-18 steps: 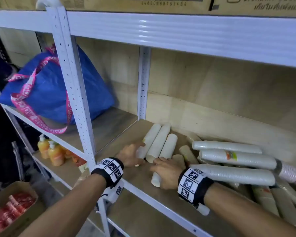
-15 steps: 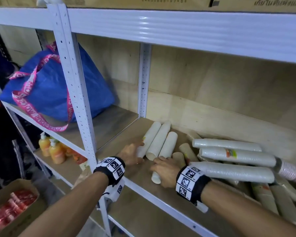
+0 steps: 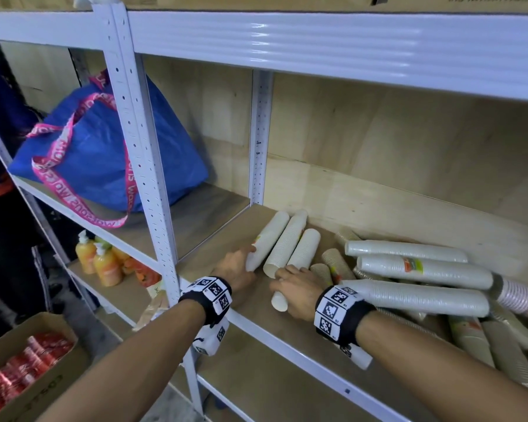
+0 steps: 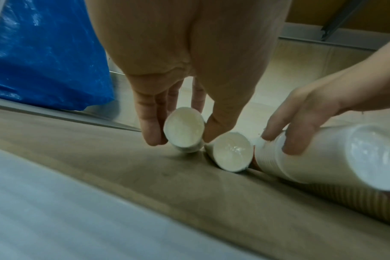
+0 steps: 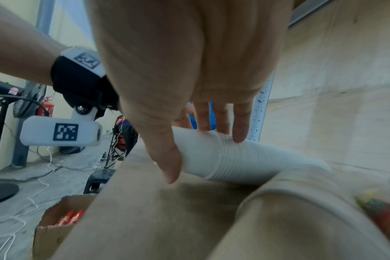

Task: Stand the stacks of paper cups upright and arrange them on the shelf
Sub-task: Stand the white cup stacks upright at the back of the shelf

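Three white paper cup stacks lie side by side on the wooden shelf board (image 3: 226,239). My left hand (image 3: 247,260) grips the near end of the left stack (image 3: 269,239); in the left wrist view its fingers (image 4: 151,130) and thumb curl round that stack's open rim (image 4: 184,130). The middle stack (image 3: 287,242) (image 4: 230,152) lies untouched between them. My right hand (image 3: 282,287) (image 5: 203,154) holds the near end of the right stack (image 3: 302,254) (image 5: 234,161), thumb under it and fingers over it. All three stacks lie flat.
A pile of long white cup stacks (image 3: 409,269) and brown ones (image 3: 333,263) fills the shelf's right side. A blue bag (image 3: 104,153) sits in the left bay behind the upright post (image 3: 141,147). The upper shelf beam (image 3: 317,47) hangs overhead. A cardboard box (image 3: 22,376) stands on the floor.
Both hands have stayed at the near ends of their stacks. Only the head view has shifted a little.
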A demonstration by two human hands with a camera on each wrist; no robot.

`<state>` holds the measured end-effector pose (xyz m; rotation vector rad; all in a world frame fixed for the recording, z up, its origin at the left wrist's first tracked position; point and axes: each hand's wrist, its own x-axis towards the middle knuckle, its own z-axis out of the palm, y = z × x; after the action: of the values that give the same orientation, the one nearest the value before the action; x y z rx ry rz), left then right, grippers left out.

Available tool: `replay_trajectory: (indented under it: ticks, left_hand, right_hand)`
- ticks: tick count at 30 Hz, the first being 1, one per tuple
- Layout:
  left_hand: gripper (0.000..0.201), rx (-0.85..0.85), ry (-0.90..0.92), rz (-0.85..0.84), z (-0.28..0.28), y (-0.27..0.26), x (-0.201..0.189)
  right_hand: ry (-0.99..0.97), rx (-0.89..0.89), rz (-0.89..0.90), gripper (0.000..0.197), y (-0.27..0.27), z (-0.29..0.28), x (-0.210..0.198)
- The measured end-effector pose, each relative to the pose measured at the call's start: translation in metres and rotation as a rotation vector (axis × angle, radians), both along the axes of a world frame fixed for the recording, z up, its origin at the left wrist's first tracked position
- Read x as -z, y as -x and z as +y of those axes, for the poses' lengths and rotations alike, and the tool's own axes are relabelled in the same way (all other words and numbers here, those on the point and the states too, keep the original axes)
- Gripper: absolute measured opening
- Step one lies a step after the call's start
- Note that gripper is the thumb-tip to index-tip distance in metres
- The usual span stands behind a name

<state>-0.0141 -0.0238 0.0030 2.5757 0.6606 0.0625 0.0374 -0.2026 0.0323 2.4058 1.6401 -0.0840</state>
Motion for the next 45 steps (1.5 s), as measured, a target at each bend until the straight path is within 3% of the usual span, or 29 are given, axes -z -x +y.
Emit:
replay_trajectory:
  ticks: [8,21,31,40,45]
  left_hand:
    - [0.052,-0.011,-0.113,-0.171,0.003,-0.004,-0.039]
    - [0.029,0.013,-0.161,-0.529,0.011,-0.042,-0.118]
    - [0.031,0.058,-0.206,-0.542,0.043,-0.078,-0.172]
    - [0.033,0.014,-0.219,-0.486,0.069,-0.091,-0.195]
    - [0.036,0.02,-0.213,-0.43,0.077,-0.1,-0.196]
  right_hand:
    - [-0.38,0.051,0.164,0.035,-0.023,0.0,-0.038]
    - [-0.917,0.318,0.147,0.04,-0.076,-0.005,-0.135]
    - [-1.035,0.288,0.123,0.028,-0.096,0.043,-0.191]
    - [-0.991,0.406,0.229,0.04,-0.12,0.099,-0.17]
    - [-0.949,0.461,0.288,0.037,-0.132,0.112,-0.154]
